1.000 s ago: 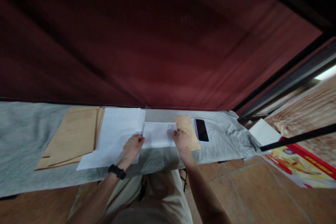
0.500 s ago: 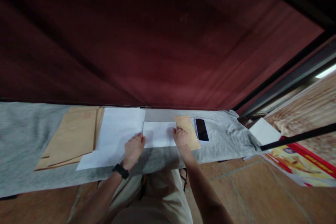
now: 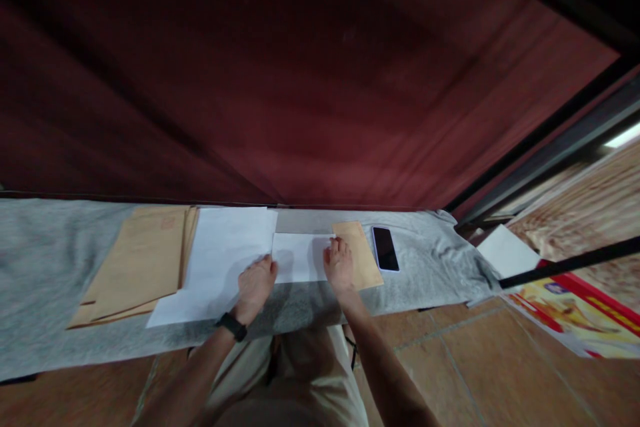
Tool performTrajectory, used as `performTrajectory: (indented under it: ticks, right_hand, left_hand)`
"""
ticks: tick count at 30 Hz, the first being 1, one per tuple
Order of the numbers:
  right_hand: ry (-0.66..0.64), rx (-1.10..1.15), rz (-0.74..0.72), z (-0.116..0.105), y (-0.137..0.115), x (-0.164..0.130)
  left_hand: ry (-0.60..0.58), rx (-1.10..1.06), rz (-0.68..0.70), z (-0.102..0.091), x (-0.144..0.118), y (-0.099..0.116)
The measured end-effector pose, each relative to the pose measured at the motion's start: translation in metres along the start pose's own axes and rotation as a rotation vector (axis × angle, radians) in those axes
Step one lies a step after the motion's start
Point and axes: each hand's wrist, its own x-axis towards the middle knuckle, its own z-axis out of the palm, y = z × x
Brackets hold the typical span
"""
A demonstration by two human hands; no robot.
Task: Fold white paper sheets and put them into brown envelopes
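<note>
A folded white sheet [image 3: 300, 255] lies on the grey cloth [image 3: 45, 260] in front of me. My left hand [image 3: 256, 283], with a black watch on the wrist, pinches the sheet's left near corner. My right hand [image 3: 339, 263] presses flat on the sheet's right edge, fingers spread. Just right of that hand lies a small brown envelope [image 3: 361, 255], partly under the sheet.
A stack of white paper [image 3: 220, 253] lies left of the folded sheet, then a pile of large brown envelopes [image 3: 137, 260]. A black phone [image 3: 385, 248] rests right of the small envelope. A dark red curtain hangs behind. Printed posters [image 3: 565, 307] lie on the tiled floor at right.
My right hand slid a little left onto the folded sheet and flattened. My left hand stayed at the sheet's left corner.
</note>
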Motion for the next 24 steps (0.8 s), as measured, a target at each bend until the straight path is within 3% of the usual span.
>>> performTrajectory:
  ticks: [5, 13, 16, 19, 21, 24]
  right_hand:
    - [-0.028, 0.110, -0.136, 0.009, -0.013, -0.025]
    - [-0.089, 0.077, -0.138, 0.009, -0.017, -0.040]
    - [-0.088, 0.071, -0.149, 0.007, -0.018, -0.041]
    - [-0.113, 0.063, -0.140, 0.006, -0.020, -0.041]
    - [-0.131, 0.059, -0.136, 0.006, -0.021, -0.041]
    - [-0.145, 0.060, -0.136, 0.005, -0.022, -0.040]
  left_hand:
    - [0.012, -0.007, 0.018, 0.005, 0.002, -0.003]
    - [0.070, -0.019, 0.028, 0.013, 0.003, -0.003]
    - [0.067, -0.028, 0.024, 0.009, 0.000, -0.002]
    - [0.142, -0.025, 0.050, 0.003, -0.004, 0.003]
    - [0.231, -0.014, 0.122, 0.003, -0.006, 0.011]
    - [0.298, -0.068, 0.337, 0.016, -0.003, 0.027]
